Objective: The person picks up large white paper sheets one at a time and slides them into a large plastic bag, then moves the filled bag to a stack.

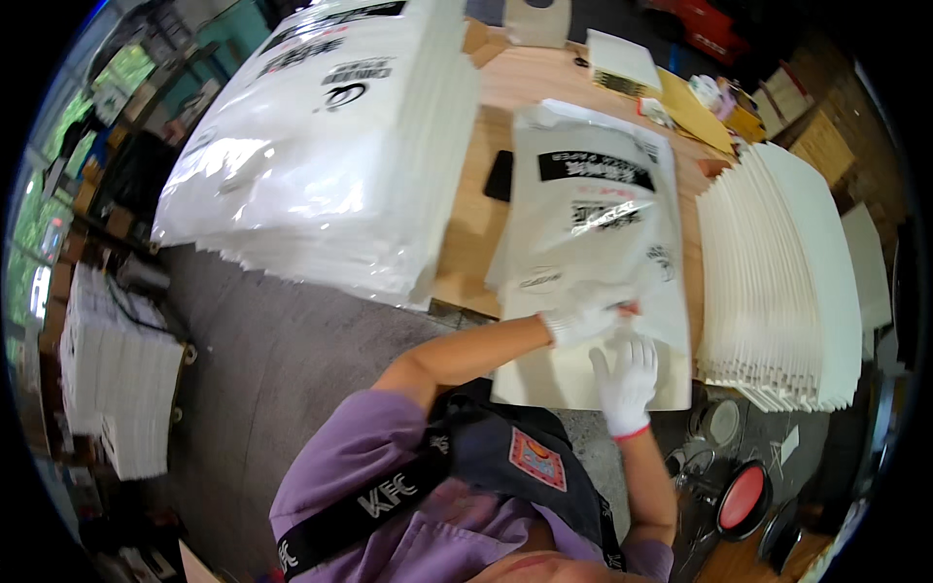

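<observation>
A clear printed plastic bag (593, 228) lies over a stack of cream paper sheets (544, 374) on the wooden table. The sheets' near end sticks out of the bag at the table's front. My left hand (586, 316), in a white knit glove, is closed at the bag's near edge and seems to pinch the film; its fingertips are partly blurred. Just nearer to me, my right hand (627, 384), gloved in white with a red cuff, rests on the bare sheets with its fingers stretched out.
Filled bags make a tall pile (321, 165) at the left. Fanned-out cream sheets (768, 282) stand along the right. A black phone (499, 176) lies beside the bag on the wooden table (466, 257). A red-seated stool (743, 498) is at the lower right.
</observation>
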The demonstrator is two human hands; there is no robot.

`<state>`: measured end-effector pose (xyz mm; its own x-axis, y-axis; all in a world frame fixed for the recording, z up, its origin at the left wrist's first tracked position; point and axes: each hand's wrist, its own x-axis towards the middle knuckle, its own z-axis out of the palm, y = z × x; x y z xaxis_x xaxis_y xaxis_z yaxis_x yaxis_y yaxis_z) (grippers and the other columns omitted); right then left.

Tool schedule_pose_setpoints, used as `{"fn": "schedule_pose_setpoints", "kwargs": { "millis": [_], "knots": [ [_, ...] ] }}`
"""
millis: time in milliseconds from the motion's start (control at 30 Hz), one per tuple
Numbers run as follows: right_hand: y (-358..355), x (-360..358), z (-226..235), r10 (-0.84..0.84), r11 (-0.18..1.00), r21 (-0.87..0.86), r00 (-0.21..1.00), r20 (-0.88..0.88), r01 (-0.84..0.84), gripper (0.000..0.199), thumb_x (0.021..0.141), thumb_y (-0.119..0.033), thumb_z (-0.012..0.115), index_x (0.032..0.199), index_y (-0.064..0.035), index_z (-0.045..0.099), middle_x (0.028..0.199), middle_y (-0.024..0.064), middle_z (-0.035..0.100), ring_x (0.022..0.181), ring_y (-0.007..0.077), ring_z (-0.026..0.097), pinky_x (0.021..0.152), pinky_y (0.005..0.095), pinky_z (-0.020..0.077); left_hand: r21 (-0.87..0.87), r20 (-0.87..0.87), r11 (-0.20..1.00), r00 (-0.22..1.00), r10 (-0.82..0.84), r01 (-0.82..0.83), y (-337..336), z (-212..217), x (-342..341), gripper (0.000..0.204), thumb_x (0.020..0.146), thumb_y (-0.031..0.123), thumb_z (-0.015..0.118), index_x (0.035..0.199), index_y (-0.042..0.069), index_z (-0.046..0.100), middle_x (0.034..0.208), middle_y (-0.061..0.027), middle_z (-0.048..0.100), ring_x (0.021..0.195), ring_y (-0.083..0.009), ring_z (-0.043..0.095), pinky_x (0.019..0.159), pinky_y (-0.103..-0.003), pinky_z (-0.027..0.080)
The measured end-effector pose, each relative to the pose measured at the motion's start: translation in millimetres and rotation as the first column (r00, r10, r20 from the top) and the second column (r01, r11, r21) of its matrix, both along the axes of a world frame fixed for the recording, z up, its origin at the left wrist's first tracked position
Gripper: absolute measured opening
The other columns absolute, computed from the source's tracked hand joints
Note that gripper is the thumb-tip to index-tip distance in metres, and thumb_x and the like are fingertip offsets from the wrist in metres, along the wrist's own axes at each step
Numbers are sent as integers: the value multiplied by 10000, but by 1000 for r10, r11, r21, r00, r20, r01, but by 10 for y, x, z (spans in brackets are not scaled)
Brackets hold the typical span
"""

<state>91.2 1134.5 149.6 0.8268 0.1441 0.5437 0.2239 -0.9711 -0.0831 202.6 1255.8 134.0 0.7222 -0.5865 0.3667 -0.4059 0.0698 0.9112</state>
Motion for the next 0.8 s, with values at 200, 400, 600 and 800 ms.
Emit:
{"fn": "schedule_pose_setpoints", "kwargs": {
  "millis": [200,400,600,800],
  "knots": [
    [-715,13,-883,-438,892,-115,769,-465,438,666,767,-161,660,1378,-92,402,1042,155,621,848,287,657,676,424,541,142,532,989,839,-114,45,338,-275,-594,184,774,90,657,958,100,655,712,-89,593,657,-224,606,645,-348,502],
    [-956,-390,-891,-397,917,-214,814,-424,336,530,813,-186,571,1326,-102,467,781,74,635,574,217,644,429,368,496,579,473,553,799,372,-600,1733,-899,-42,88,839,150,555,868,68,539,820,-131,569,790,-342,583,681,-451,464],
    [-764,-1101,-459,-79,988,-152,843,-532,-4,280,771,-177,565,1036,-102,613,579,45,541,447,226,549,391,374,419,419,229,615,734,640,-668,2165,-791,-780,226,786,148,653,790,62,444,714,-104,533,641,-244,535,610,-347,450],
    [-349,-1518,-72,190,977,196,777,-600,-87,520,772,-164,599,1283,-231,533,521,55,525,415,218,546,378,372,413,595,38,663,840,541,-454,2282,-682,-1556,385,754,321,767,748,97,454,622,-91,526,536,-277,540,517,-357,448]
  ]
}}
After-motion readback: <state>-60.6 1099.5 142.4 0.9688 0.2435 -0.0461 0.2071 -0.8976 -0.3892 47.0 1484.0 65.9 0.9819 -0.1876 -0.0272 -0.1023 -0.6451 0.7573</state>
